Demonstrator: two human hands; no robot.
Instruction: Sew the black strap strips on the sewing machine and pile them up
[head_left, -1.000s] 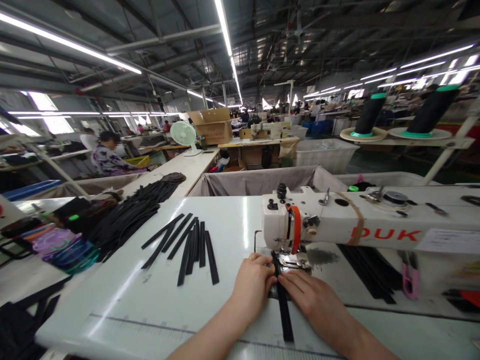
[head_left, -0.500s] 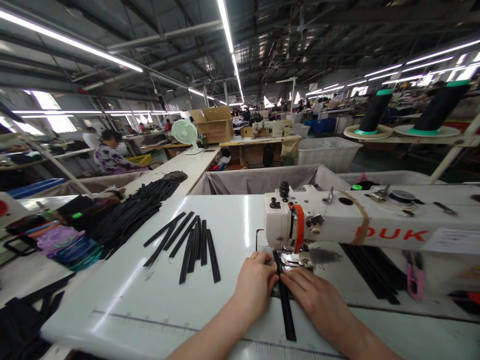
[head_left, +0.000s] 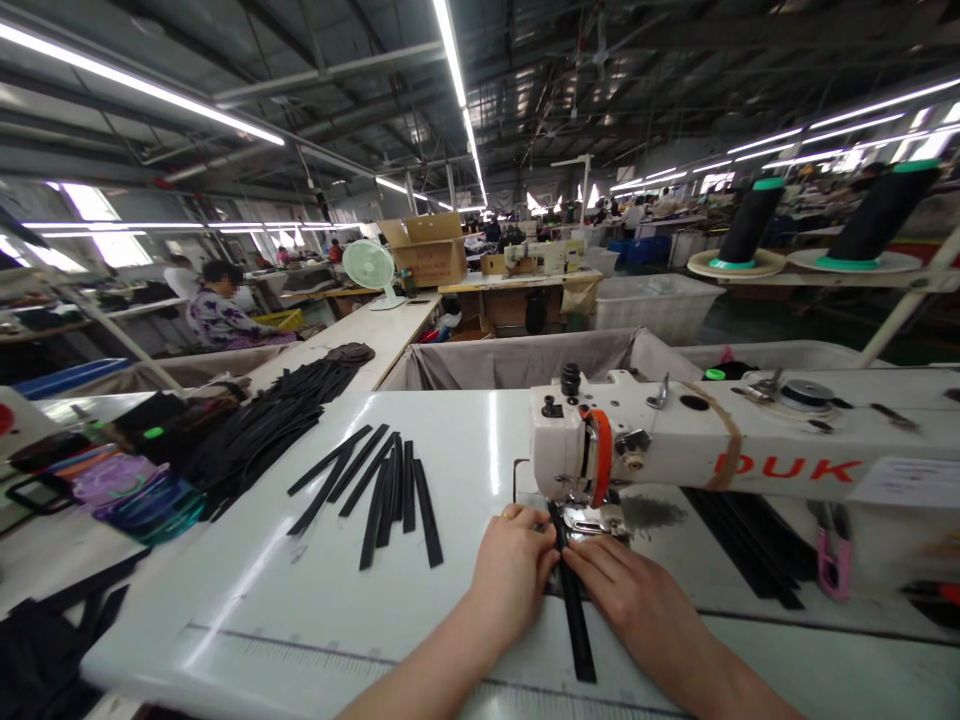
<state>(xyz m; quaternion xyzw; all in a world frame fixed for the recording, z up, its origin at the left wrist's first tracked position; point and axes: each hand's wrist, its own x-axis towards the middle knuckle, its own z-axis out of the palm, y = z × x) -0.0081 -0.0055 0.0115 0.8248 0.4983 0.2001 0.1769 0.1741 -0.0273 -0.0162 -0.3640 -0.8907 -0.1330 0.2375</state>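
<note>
A narrow black strip runs from under the head of the white sewing machine toward me. On its left side my left hand has its fingers bent and pinched on the strip, close to the presser foot. My right hand lies on the other side, with its fingers together and their tips on the strip's right edge. The needle area is partly hidden by the machine head and my fingers. Several loose black strips lie on the white table to the left.
More black strips and pink-handled snips lie beneath the machine arm. A dark heap of strips is at the left, beside a purple and teal container. Thread cones stand at upper right; a person sits far left.
</note>
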